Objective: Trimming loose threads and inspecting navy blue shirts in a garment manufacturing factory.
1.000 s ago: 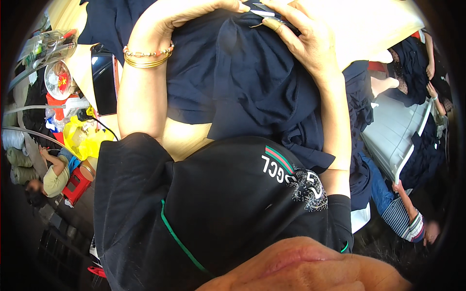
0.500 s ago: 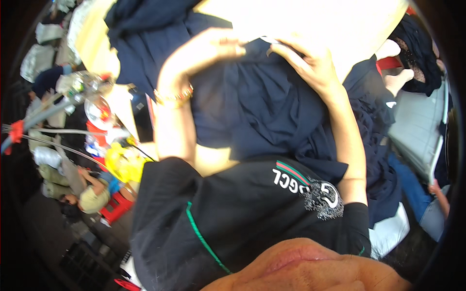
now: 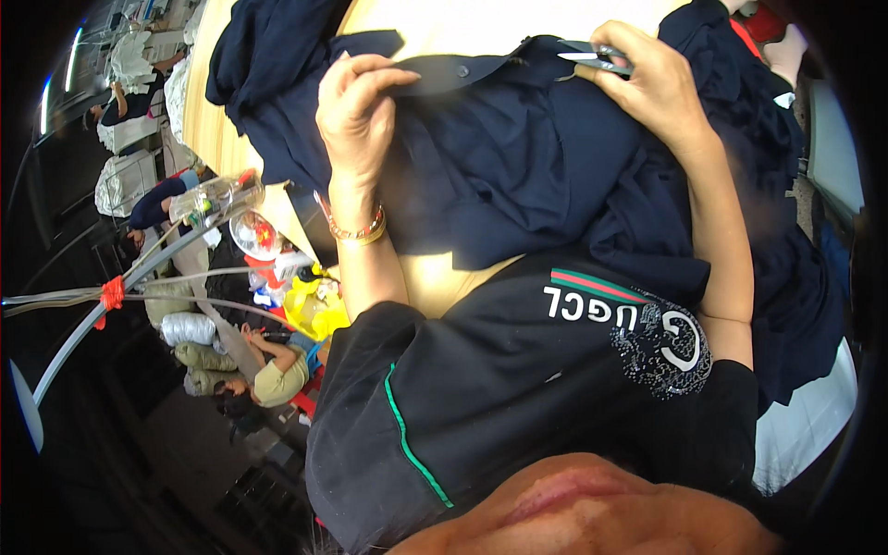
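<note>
A dark navy garment [image 3: 527,176] lies bunched over the pale wooden table and spreads down to the right. My left hand [image 3: 356,111] is closed at the end of a narrow band of this garment, its fingertips pinching the edge. A small dark button [image 3: 463,71] shows on the band, which stretches rightward between my hands. In my right hand [image 3: 652,88] is a pair of small thread snips [image 3: 583,57], blades parted and pointing left, close to the band's right part. Whether my right fingers also touch the cloth is hard to tell.
The bare wooden tabletop [image 3: 444,17] shows beyond the garment. At left are a clear plastic bottle [image 3: 217,199], a yellow plastic bag [image 3: 314,305] and a pole with red tape [image 3: 113,293]. Other people sit further left; another person's hand [image 3: 786,60] is at far right.
My hands have moved apart, and the band with its button now shows between them. The snips in my right hand have come into clearer sight. The whole view has shifted.
</note>
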`<action>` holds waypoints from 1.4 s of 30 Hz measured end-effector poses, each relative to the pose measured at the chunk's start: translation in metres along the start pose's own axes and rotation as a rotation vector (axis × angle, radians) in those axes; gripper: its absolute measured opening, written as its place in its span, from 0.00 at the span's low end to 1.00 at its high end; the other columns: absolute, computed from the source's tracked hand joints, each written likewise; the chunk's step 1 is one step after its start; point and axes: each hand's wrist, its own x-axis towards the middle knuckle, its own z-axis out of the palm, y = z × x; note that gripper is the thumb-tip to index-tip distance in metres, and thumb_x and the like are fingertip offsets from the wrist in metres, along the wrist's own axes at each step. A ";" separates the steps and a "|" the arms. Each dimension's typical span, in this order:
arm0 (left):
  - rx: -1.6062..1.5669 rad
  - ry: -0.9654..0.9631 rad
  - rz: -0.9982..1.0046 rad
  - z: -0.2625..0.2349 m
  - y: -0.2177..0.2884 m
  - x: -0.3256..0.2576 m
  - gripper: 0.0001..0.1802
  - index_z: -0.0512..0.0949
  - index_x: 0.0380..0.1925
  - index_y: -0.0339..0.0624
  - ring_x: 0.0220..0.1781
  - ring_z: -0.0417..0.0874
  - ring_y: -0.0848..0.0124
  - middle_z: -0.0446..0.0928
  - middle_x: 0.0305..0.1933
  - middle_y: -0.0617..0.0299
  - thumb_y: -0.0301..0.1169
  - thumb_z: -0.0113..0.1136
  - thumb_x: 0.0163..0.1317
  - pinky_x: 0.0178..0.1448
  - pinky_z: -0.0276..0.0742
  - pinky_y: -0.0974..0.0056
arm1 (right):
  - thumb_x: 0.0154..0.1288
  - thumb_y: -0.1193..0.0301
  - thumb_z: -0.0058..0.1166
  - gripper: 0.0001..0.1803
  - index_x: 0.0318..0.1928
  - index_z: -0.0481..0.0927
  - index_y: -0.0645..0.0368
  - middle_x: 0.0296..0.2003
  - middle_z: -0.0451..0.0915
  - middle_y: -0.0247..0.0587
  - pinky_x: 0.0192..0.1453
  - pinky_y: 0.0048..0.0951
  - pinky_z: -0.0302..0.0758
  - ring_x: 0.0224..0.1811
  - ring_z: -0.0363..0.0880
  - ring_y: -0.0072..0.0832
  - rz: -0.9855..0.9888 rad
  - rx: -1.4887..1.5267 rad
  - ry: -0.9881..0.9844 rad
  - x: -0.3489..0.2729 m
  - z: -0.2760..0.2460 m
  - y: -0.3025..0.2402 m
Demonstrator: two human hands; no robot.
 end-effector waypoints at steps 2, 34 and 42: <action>0.068 0.035 0.005 -0.002 -0.003 -0.008 0.22 0.88 0.34 0.47 0.50 0.85 0.61 0.85 0.41 0.62 0.11 0.57 0.43 0.72 0.72 0.51 | 0.53 0.77 0.70 0.16 0.40 0.77 0.59 0.31 0.75 0.39 0.35 0.29 0.74 0.29 0.77 0.33 -0.224 0.127 0.178 -0.009 -0.002 0.003; -0.090 0.065 -0.013 0.036 0.031 -0.027 0.20 0.89 0.42 0.44 0.45 0.86 0.67 0.86 0.38 0.62 0.15 0.59 0.50 0.73 0.70 0.52 | 0.56 0.72 0.76 0.20 0.47 0.83 0.64 0.32 0.81 0.32 0.36 0.21 0.75 0.30 0.78 0.18 0.058 0.600 -0.165 -0.019 -0.053 -0.061; -0.166 0.048 -0.131 0.036 0.057 -0.025 0.14 0.87 0.44 0.35 0.42 0.83 0.65 0.85 0.38 0.60 0.19 0.63 0.58 0.54 0.76 0.64 | 0.62 0.74 0.72 0.21 0.54 0.84 0.66 0.35 0.82 0.39 0.39 0.25 0.75 0.33 0.77 0.24 -0.146 0.650 -0.094 -0.005 -0.011 -0.071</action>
